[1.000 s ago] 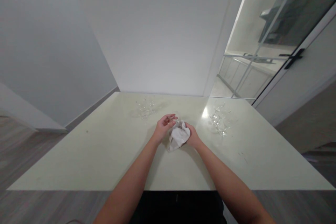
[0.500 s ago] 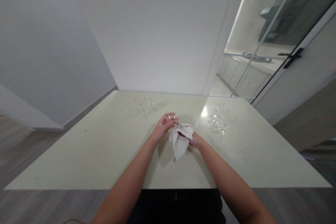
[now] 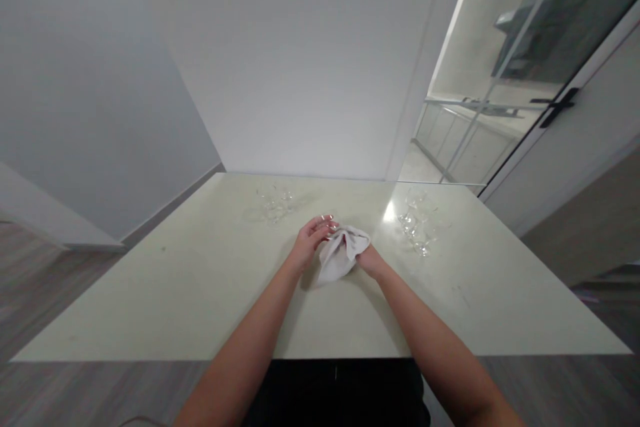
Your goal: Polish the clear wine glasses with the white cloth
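Note:
Over the middle of the table, my left hand (image 3: 309, 240) curls its fingers round a clear drinking glass (image 3: 328, 220), mostly hidden by the fingers and cloth. Bunched against that glass is a white cloth (image 3: 338, 261), one corner hanging down toward the tabletop. My right hand (image 3: 369, 259) is closed on the cloth from the right; its fingertips are hidden in the folds.
Several clear glasses (image 3: 276, 203) stand at the table's back left. Another group of clear glasses (image 3: 417, 221) is at the back right, near a bright reflection. The pale tabletop (image 3: 200, 280) meets a white wall (image 3: 300, 80) behind; a glazed door (image 3: 500, 100) is at right.
The cloth has shifted slightly up and left, its hanging corner swinging left. My right hand has turned a little with it; the left hand keeps nearly the same place.

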`<state>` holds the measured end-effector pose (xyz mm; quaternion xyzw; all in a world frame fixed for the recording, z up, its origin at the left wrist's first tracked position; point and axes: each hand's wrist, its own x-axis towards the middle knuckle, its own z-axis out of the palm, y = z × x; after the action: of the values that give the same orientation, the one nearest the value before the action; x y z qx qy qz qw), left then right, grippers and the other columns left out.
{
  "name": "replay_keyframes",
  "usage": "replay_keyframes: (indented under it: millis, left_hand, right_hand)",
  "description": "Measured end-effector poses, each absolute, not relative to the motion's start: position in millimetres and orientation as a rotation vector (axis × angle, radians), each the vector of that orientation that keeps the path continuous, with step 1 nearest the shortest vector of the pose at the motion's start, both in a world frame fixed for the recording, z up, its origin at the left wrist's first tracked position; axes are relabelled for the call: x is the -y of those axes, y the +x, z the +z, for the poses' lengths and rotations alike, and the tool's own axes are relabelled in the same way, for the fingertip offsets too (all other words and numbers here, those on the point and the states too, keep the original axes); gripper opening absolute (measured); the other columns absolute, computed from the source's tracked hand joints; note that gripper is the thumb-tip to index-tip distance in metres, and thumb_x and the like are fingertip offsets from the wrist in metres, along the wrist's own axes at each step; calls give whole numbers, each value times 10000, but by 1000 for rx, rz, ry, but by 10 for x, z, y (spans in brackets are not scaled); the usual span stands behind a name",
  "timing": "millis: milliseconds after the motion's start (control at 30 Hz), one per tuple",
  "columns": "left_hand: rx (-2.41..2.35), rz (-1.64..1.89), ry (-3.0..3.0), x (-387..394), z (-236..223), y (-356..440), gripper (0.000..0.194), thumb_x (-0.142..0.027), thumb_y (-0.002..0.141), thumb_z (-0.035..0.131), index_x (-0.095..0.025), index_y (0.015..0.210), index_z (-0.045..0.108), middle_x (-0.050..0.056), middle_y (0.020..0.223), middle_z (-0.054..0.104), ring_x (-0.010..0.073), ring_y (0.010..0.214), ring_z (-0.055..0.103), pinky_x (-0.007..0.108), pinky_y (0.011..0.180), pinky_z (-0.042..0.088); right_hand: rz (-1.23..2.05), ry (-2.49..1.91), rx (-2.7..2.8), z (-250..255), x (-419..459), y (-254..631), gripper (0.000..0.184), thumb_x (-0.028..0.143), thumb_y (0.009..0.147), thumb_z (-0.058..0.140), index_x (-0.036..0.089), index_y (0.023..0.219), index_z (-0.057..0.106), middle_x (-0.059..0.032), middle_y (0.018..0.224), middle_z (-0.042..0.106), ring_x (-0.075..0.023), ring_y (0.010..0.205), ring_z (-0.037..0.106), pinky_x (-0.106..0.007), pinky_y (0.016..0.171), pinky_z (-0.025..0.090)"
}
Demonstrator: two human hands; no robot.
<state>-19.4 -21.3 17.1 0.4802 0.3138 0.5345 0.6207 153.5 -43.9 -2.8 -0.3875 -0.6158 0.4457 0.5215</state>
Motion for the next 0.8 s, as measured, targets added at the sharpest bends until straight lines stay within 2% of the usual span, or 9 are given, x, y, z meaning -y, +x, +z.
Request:
replay_keyframes:
  millis: [167, 267, 367, 467, 533, 633, 800]
  left_hand:
    - [-720, 1352, 1096, 164, 181, -253, 573, -444, 671, 843, -180, 1153, 679, 127, 1158, 723, 197, 930, 690, 294, 771, 524]
    - [-700, 1483, 1046, 92, 167, -308, 589, -465, 690, 834, -207, 1187, 653, 122, 1232, 696, 192, 995, 684, 304, 833, 527]
    - [-673, 1536, 1061, 65, 163, -337, 620, -461, 701, 834, -225, 1232, 617, 132, 1317, 655, 207, 1077, 671, 337, 920, 520]
    - [-658, 1455, 1171, 109, 179, -312, 661, -391, 680, 865, -227, 1256, 586, 147, 1343, 641, 234, 1136, 656, 387, 989, 505]
    - [-621, 1357, 1225, 162, 195, -274, 694, -339, 671, 876, -234, 1277, 552, 149, 1328, 651, 247, 1155, 655, 418, 1017, 494]
    - [-538, 1228, 1228, 230, 215, -218, 733, -294, 653, 890, -242, 1275, 506, 153, 1308, 663, 265, 1170, 658, 449, 1038, 484]
    - [-506, 1158, 1210, 278, 245, -186, 753, -284, 626, 909, -245, 1247, 486, 170, 1338, 642, 295, 1209, 639, 468, 1034, 490]
  right_hand:
    - [888, -1021, 1008, -38, 356, 1595, 356, 517, 767, 649, 196, 917, 677, -80, 943, 737, -227, 920, 653, -375, 879, 537]
    - [870, -1023, 870, -28, 322, 1653, 405, 542, 770, 629, 206, 995, 649, -79, 1016, 725, -224, 953, 656, -351, 807, 560]
    - [1145, -1027, 858, -27, 341, 1628, 503, 623, 742, 657, 231, 1055, 626, -75, 1063, 718, -222, 870, 679, -322, 652, 571]
    - [1437, -964, 957, -51, 386, 1513, 562, 691, 775, 604, 241, 1112, 616, -76, 1045, 731, -223, 832, 696, -330, 628, 577]
    - [1466, -979, 1030, -75, 408, 1444, 481, 630, 792, 614, 240, 1072, 634, -55, 979, 743, -209, 818, 694, -321, 647, 577]
    - [1359, -1074, 1006, -108, 407, 1420, 353, 486, 738, 671, 219, 969, 662, -36, 884, 751, -192, 752, 678, -303, 643, 565]
    - [1114, -1067, 1036, -137, 360, 1504, 268, 318, 683, 645, 182, 910, 685, -47, 888, 759, -189, 767, 658, -301, 699, 547]
